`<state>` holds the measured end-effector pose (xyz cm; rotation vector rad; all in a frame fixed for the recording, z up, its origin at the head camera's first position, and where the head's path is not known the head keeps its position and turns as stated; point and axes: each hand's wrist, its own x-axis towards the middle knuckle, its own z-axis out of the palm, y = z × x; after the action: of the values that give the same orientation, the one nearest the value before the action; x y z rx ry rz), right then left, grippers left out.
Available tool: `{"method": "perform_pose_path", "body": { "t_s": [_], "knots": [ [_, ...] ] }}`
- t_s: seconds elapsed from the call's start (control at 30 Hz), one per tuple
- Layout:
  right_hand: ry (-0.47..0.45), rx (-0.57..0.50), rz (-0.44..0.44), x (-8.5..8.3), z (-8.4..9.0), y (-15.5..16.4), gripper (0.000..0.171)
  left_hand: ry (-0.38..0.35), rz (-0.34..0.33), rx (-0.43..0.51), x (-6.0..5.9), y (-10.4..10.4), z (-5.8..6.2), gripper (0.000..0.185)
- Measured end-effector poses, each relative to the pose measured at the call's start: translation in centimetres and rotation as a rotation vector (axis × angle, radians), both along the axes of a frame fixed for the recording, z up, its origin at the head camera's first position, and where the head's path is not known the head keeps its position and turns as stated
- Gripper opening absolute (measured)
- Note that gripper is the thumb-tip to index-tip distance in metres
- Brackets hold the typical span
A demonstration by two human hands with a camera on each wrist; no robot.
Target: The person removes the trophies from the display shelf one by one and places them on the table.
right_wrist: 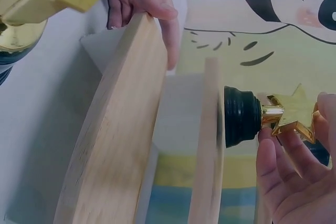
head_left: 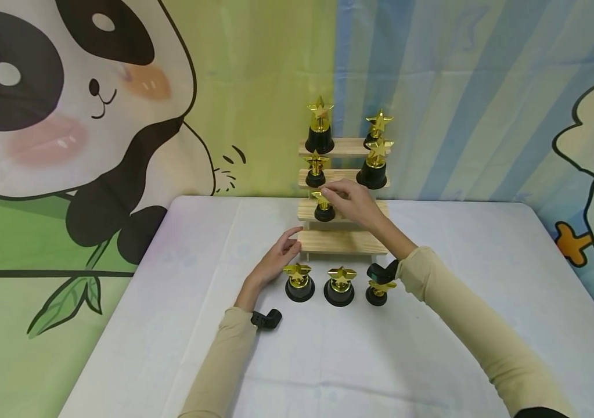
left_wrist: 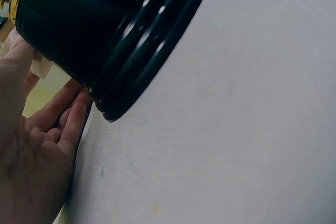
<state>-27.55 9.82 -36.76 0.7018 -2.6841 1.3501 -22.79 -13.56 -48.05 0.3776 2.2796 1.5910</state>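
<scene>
1. Three trophies [head_left: 339, 285] stand in a row on the table [head_left: 182, 325], just in front of the rack [head_left: 341, 241].
2. Left hand [head_left: 276, 261] rests by the rack's bottom step, fingers loosely spread and holding nothing; its fingertips lie beside the leftmost trophy's base.
3. Right hand [head_left: 351, 200] pinches the gold star of a small trophy [head_left: 323, 207] standing on the rack's second step.
4. That trophy looks light, rigid and glossy, probably slick plastic; the star's neck, or the ribbed black base, seems the safest grip.
5. Four more trophies sit on the rack's upper steps.
</scene>
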Motion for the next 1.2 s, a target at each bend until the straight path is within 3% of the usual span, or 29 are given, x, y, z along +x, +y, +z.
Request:
{"method": "perform_pose_path", "body": {
  "t_s": [0.17,0.3,0.53,0.8,1.2],
  "knots": [
    [0.008,0.010,0.001,0.5,0.4,0.5,0.032,0.001,0.020,0.015,-0.9,-0.1,-2.1,0.055],
    [0.015,0.019,0.012,1.0,0.7,1.1,0.034,0.020,0.042,0.026,-1.0,0.0,-2.6,0.052],
    [0.008,0.036,0.020,2.1,1.2,2.7,0.035,0.047,0.051,0.022,-0.8,0.1,-2.6,0.050],
    [0.061,0.070,0.026,3.2,0.9,4.2,0.031,0.051,0.064,0.018,-0.7,-0.2,-2.6,0.051],
    [0.008,0.041,0.011,4.4,2.5,6.8,0.032,-0.001,0.030,0.010,-1.1,-0.1,-2.2,0.055]
  ]
}}
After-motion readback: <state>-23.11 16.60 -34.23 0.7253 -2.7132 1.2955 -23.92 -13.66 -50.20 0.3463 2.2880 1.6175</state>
